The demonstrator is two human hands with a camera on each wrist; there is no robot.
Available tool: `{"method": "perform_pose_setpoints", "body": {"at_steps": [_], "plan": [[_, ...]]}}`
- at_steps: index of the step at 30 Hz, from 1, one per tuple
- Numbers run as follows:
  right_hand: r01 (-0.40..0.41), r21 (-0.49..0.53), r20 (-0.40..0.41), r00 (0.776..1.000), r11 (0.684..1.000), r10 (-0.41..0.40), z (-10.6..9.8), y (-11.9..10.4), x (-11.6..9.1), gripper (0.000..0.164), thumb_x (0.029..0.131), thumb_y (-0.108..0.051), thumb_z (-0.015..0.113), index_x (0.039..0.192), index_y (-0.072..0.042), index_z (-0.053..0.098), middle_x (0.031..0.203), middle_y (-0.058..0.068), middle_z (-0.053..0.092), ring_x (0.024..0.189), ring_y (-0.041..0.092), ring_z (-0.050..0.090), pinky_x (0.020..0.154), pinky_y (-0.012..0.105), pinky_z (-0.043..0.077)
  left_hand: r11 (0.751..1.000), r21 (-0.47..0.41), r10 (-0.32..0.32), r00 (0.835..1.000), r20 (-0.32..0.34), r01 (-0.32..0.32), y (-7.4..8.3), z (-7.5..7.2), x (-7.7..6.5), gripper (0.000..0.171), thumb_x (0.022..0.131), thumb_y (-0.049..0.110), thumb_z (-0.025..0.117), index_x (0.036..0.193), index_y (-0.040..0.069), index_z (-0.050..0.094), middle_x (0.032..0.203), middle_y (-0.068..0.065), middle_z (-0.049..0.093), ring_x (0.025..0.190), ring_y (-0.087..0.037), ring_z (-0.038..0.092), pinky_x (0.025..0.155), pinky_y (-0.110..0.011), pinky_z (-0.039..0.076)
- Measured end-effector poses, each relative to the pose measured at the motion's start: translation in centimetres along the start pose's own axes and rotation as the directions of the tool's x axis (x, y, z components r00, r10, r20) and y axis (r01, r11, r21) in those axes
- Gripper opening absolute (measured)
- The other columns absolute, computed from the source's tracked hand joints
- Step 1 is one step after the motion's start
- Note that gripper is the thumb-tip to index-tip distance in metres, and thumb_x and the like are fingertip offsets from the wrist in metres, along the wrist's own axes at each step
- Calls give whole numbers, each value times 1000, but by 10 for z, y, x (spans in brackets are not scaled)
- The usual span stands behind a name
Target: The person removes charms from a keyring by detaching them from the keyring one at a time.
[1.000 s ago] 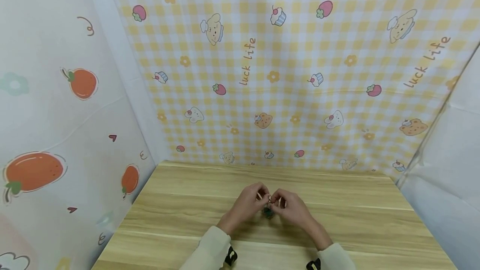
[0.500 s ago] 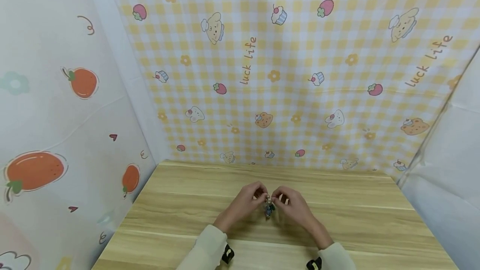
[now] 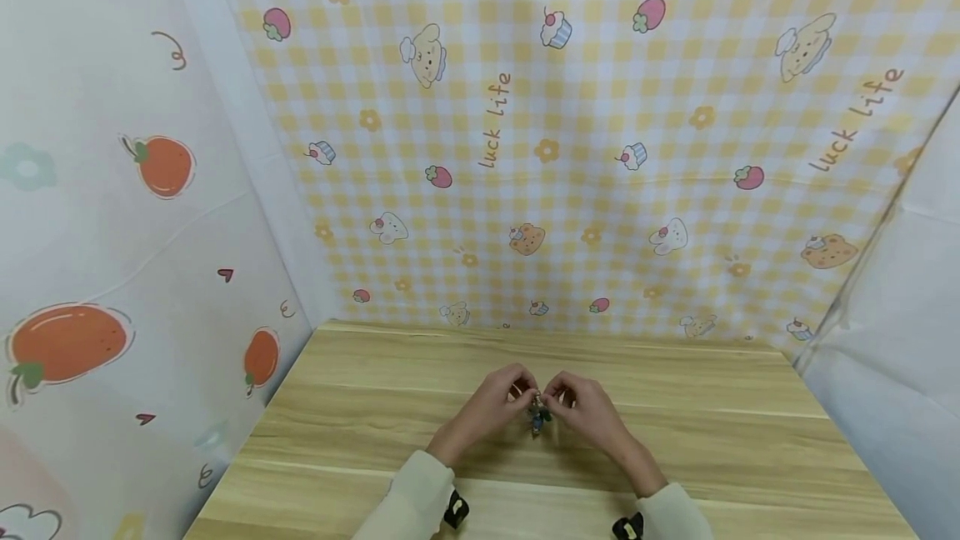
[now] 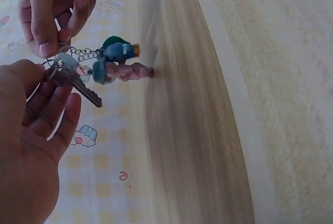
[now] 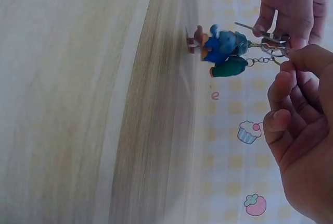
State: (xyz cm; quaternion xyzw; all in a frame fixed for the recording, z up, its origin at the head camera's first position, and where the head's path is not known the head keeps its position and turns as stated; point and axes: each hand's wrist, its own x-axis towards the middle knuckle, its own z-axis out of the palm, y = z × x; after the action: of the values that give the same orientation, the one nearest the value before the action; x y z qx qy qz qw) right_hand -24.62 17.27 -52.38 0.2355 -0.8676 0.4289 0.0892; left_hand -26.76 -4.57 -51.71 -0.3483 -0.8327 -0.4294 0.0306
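My left hand [image 3: 498,398] and right hand [image 3: 581,405] meet above the table, a small key ring [image 4: 60,52] between their fingertips. Thumb and fingers of the left hand pinch the ring beside the head of a silver key [image 4: 86,89], which slants away from those fingers. On the opposite side the right thumb and index finger pinch the ring. From short chains hang a blue cartoon figure [image 5: 221,46], a dark green charm [image 5: 229,67] and a pink figure with a teal top [image 4: 122,71]. The fingertips hide part of the ring.
A light wood-grain table [image 3: 360,415] lies beneath the hands. Behind it hangs a yellow checked cloth [image 3: 585,207] with cartoon prints, and a white printed cloth [image 3: 135,232] covers the left side. Black bands [image 3: 456,509] circle the wrists.
The hands have drawn slightly apart since a second ago and stayed nearly still in the last half second. The hanging charms have turned, showing more blue.
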Motion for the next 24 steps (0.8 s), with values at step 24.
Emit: {"method": "perform_pose_setpoints", "body": {"at_steps": [24], "plan": [[-32, 68, 34, 999, 997, 30, 3, 5, -2, 8, 101, -6, 71, 97, -12, 70, 90, -1, 71, 73, 1, 58, 61, 21, 49, 987, 117, -112, 993, 31, 108, 8, 7, -1, 8, 109, 14, 62, 108, 8, 67, 104, -3, 65, 84, -1, 56, 73, -16, 53]]}}
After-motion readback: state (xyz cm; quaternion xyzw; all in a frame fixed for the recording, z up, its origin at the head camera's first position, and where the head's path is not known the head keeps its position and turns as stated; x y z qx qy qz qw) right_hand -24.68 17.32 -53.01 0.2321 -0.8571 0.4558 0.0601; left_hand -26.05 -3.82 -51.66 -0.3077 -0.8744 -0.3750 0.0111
